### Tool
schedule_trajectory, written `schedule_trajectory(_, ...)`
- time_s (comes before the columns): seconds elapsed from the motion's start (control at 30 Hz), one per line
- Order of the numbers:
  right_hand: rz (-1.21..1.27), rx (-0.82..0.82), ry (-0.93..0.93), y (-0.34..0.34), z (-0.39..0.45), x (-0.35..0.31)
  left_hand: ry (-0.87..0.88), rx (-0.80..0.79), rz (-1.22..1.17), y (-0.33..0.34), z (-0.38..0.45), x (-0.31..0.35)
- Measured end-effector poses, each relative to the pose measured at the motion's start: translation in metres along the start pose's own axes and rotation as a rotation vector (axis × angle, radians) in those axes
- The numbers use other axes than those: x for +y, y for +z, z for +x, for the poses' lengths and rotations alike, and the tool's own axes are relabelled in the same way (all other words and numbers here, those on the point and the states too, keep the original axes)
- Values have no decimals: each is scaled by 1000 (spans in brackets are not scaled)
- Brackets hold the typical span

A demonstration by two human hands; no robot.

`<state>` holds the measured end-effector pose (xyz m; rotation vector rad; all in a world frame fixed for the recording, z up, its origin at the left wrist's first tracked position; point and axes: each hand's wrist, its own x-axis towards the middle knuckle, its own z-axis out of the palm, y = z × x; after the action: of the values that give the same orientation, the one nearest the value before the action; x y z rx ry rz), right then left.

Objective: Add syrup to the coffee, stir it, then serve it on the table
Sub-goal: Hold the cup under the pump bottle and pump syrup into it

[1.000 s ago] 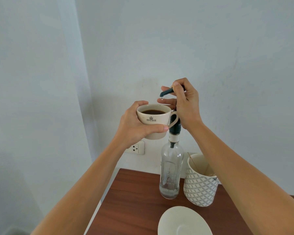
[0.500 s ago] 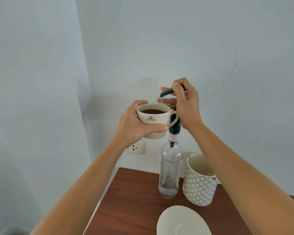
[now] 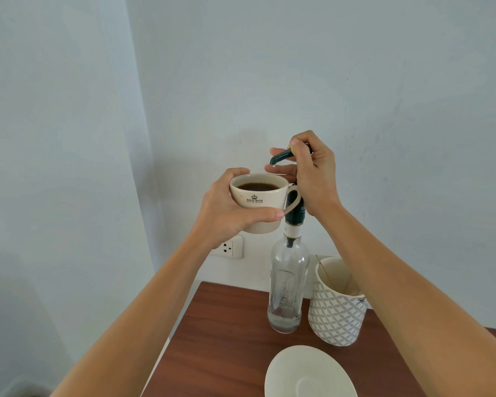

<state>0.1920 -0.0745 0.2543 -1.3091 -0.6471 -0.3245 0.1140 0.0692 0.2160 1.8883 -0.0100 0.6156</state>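
Note:
My left hand holds a cream coffee cup full of dark coffee up in the air, its handle to the right. My right hand is closed around the dark green pump head of a clear glass syrup bottle that stands on the wooden table. The pump's spout points left, just above the cup's right rim, with a small drop at its tip. The bottle looks nearly empty, with a little liquid at its bottom.
A white patterned holder with thin sticks stands right of the bottle. A white saucer lies at the table's near edge. A wall socket sits behind the cup. The table's left edge runs below my left forearm.
Hands, cup and pump keep the same pose. The view has shifted slightly, so the table items sit a little higher in frame.

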Motion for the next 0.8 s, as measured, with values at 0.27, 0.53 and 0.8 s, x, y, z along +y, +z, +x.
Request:
schedule_trajectory(0.27,-21,-4,3,0,0,1,-7,-1,1,0,0,1)
schedule_trajectory(0.53,-8,-27,15,0,-4,-7,-11,-2,24,1,1,4)
schedule_trajectory(0.8,-14,-16,0,1,-4,-10,-4,-10,26,1,2,7)
